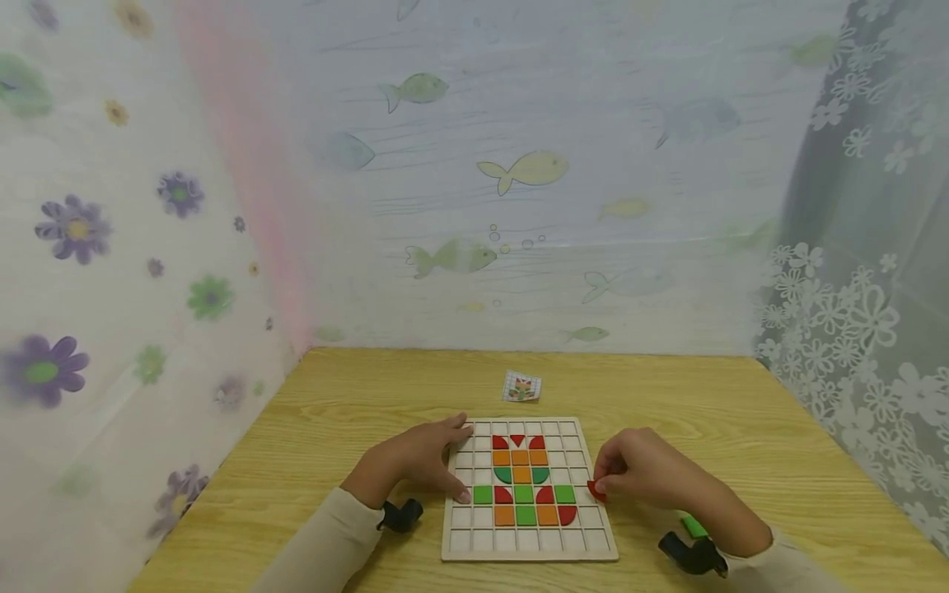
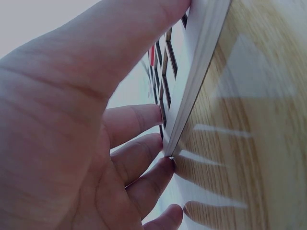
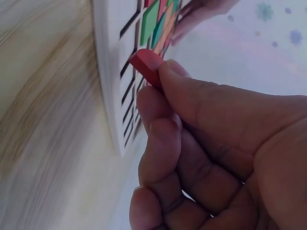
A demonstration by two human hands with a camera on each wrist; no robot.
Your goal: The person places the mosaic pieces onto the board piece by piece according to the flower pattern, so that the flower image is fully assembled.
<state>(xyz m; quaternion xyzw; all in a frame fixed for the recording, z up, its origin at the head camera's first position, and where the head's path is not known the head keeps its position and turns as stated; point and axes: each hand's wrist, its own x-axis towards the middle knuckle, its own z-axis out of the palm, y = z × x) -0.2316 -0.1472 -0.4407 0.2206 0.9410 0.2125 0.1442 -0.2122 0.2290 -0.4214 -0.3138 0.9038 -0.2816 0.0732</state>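
A white gridded board (image 1: 482,540) lies on the table, its middle cells filled with red, orange, green and teal tiles in a patterned figure. My left hand (image 1: 423,451) rests along the board's left edge, fingers spread and fairly straight, thumb and fingertips on the frame. Between thumb and forefinger my right hand (image 1: 643,469) pinches a red tile (image 3: 146,64) with a curved side, just over the board's right edge. The tile is partly hidden by the fingers in the head view. In the right wrist view its flat side faces the board.
A small pattern card (image 1: 522,387) lies behind the board, printed with a similar coloured figure. One green tile (image 1: 694,527) sits on the wooden table (image 1: 356,387) under the right wrist. Fabric with fish and flowers hangs around the table's back and sides.
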